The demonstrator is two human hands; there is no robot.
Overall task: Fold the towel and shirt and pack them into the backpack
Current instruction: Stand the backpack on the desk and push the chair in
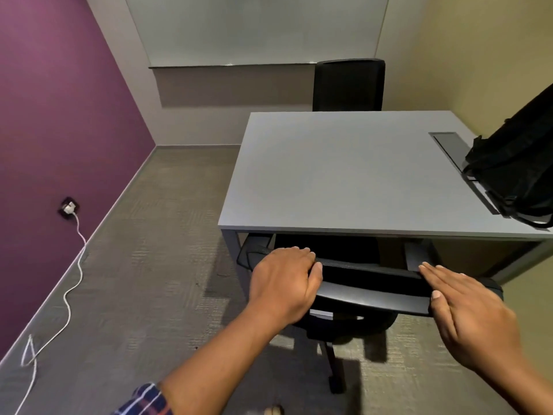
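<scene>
The left hand (284, 283) holds the top of a black office chair (368, 283). Its fingers curl over the far edge of the chair back and its thumb lies on the near side. The right hand (469, 313) lies flat on the same chair back, off to the right of the left hand. Its fingers are straight and close together, and they grip nothing. The 2 hands are well apart, with a bare piece of the chair back between them.

The chair is pushed in under a grey table (344, 169), just past the fingertips of both hands. The black backpack (514, 166) stands on the table, far past the right hand and a bit to its right. It sits at the right edge of the table, and part of it runs out of view. A dark slot (449, 143) in the table top lies just to the left of the backpack.

Far past both hands, behind the table, stands 1 more black chair (348, 85). A whiteboard (257, 28) hangs on the wall above it.

To the left of the left hand is grey carpet (149, 265), then a purple wall (59, 115). A white cable (73, 283) is plugged into a wall socket (69, 207) and trails down over the floor. The left arm has a checked sleeve (145, 399) near the elbow.
</scene>
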